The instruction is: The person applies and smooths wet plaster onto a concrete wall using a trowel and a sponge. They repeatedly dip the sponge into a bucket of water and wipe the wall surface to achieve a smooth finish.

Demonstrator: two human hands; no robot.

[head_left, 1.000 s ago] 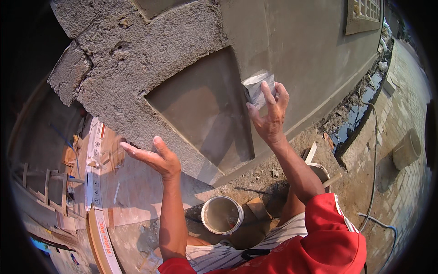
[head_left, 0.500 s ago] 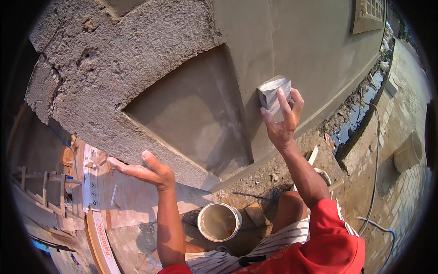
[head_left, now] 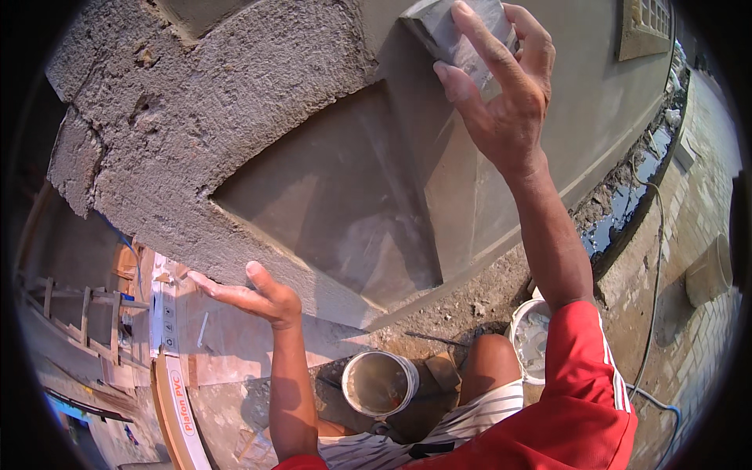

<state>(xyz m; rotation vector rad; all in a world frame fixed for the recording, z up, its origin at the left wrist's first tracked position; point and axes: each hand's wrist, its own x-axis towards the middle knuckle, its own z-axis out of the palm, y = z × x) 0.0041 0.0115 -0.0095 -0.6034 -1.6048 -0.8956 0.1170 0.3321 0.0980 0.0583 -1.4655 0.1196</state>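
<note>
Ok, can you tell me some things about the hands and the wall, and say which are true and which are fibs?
1. The right hand presses a grey block against the wall. True.
2. The left hand holds a hammer. False: it is open and holds nothing, close under the rough plaster edge.
3. A round bucket stands down near the knee. True.
4. The sleeve is blue. False: it is red.
</note>
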